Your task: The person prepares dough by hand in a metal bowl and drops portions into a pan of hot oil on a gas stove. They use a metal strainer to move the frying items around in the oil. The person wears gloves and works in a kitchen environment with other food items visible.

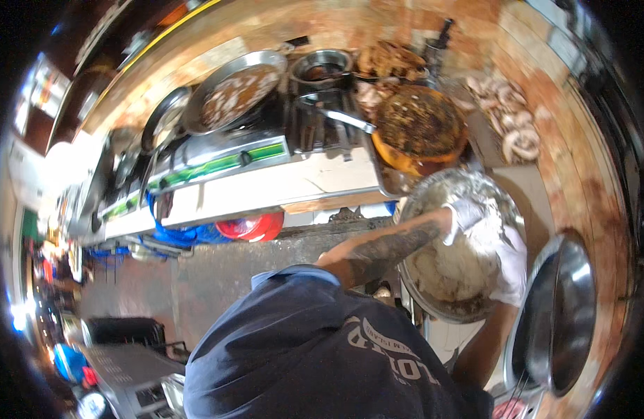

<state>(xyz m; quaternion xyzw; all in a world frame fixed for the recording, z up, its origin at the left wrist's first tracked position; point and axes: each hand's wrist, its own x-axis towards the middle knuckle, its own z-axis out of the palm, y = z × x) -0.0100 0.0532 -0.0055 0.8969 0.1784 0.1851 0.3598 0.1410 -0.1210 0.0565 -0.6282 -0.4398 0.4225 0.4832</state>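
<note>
A large round metal basin (421, 296) stands before me, with pale flour-like powder (447, 267) inside. Both hands wear white gloves and are within its rim. My left hand (464, 217) reaches over the basin's far part, fingers pointing right. Close to it, my right hand (510, 267) comes in along the right side. Between the hands lies something white and powder-coated (484, 235); glare and blur hide its shape and whether the fingers grip it. Just beyond the basin is an orange tub (420, 166) filled with a dark brown, speckled mixture.
A wide metal pan (238, 99) holds brown liquid and pale pieces on a gas stove (217, 167). Near it are a smaller pot (322, 68), a silver-handled utensil (348, 119) and browned pieces (390, 58). Pale raw-looking pieces (510, 115) line the wall. A dark wok-like pan (557, 314) stands right.
</note>
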